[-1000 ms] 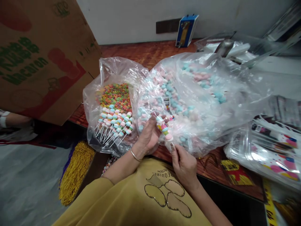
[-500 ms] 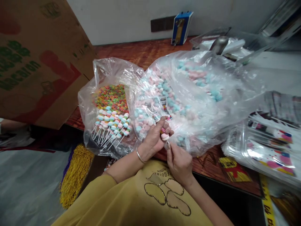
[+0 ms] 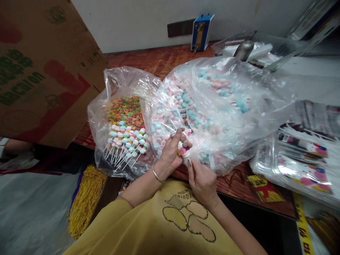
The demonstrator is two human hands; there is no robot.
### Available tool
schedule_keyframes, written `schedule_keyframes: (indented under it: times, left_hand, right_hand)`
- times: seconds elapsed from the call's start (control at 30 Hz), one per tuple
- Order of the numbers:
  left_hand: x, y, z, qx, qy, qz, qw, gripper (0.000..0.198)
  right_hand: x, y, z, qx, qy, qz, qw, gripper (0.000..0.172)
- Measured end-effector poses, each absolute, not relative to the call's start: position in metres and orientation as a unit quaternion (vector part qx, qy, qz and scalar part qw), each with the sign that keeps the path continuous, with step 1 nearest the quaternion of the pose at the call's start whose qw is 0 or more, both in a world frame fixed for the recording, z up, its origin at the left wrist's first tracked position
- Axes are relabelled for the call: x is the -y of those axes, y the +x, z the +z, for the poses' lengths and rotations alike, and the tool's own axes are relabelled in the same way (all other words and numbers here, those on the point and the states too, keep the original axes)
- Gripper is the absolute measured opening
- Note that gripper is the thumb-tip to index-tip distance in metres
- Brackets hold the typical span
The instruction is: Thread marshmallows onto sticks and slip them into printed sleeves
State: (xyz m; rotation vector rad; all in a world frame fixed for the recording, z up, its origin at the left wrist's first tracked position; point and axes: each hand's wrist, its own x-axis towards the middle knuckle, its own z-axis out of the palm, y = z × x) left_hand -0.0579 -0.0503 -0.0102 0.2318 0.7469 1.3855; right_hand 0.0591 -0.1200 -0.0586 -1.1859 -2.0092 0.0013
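Note:
My left hand [image 3: 170,150] is closed around a small clear printed bag [image 3: 170,124], whose barcode side sticks out past my fingers. A pink-and-white marshmallow lollipop [image 3: 185,154] shows at the edge of my left palm, partly covered by my fingers; I cannot tell how far it is inside the bag. Below it, my right hand [image 3: 202,182] pinches the lollipop's thin white stick between thumb and finger. To the left, finished-looking marshmallow lollipops [image 3: 127,140] lie in a pile beside colourful ring candies [image 3: 126,109] in an open plastic bag [image 3: 97,124].
A big clear bag of pastel marshmallows [image 3: 186,99] spreads behind my hands. Stacked printed bags [image 3: 305,166] and a gold twist-tie packet [image 3: 264,189] lie right. A large cardboard box [image 3: 50,78] stands left. A blue device [image 3: 202,32] leans against the wall.
My left hand has shifted slightly left and its fingers cover more of the lollipop. The right hand keeps its pinch at almost the same spot. The view has tilted a little.

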Motion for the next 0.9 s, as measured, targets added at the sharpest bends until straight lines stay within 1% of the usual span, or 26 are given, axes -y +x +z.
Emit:
schedule_keyframes:
  times: [0.17,0.23,0.3,0.33,0.4,0.47,0.53,0.63,0.73,0.9]
  left_hand:
    - [0.066,-0.04,-0.017,-0.359,0.117,0.611,0.696,0.047]
    - [0.063,-0.044,-0.017,-0.354,0.103,0.617,0.695,0.047]
    - [0.056,-0.053,-0.015,-0.341,0.081,0.628,0.694,0.042]
    - [0.052,-0.058,-0.013,-0.334,0.072,0.636,0.692,0.039]
    - [0.045,-0.066,-0.009,-0.323,0.066,0.649,0.686,0.035]
    - [0.042,-0.069,-0.006,-0.319,0.068,0.658,0.678,0.035]
    - [0.045,-0.065,-0.006,-0.326,0.074,0.661,0.672,0.037]
    - [0.059,-0.049,-0.013,-0.35,0.102,0.643,0.673,0.041]
    - [0.075,-0.033,-0.021,-0.364,0.133,0.61,0.691,0.045]
    - [0.078,-0.039,-0.022,-0.378,0.183,0.596,0.685,0.052]
  right_hand:
    - [0.117,0.058,-0.061,0.776,-0.497,-0.001,0.389,0.033]
    - [0.117,0.06,-0.06,0.776,-0.496,0.003,0.389,0.032]
    - [0.119,0.062,-0.058,0.776,-0.49,0.025,0.396,0.029]
    - [0.121,0.063,-0.057,0.77,-0.49,0.055,0.404,0.026]
    - [0.125,0.064,-0.055,0.742,-0.496,0.158,0.422,0.021]
    - [0.129,0.064,-0.053,0.702,-0.502,0.267,0.429,0.021]
    - [0.132,0.063,-0.051,0.679,-0.507,0.323,0.422,0.024]
    - [0.131,0.057,-0.051,0.669,-0.522,0.325,0.417,0.025]
    - [0.124,0.052,-0.052,0.645,-0.542,0.32,0.434,0.023]
    - [0.119,0.059,-0.049,0.623,-0.531,0.348,0.456,0.023]
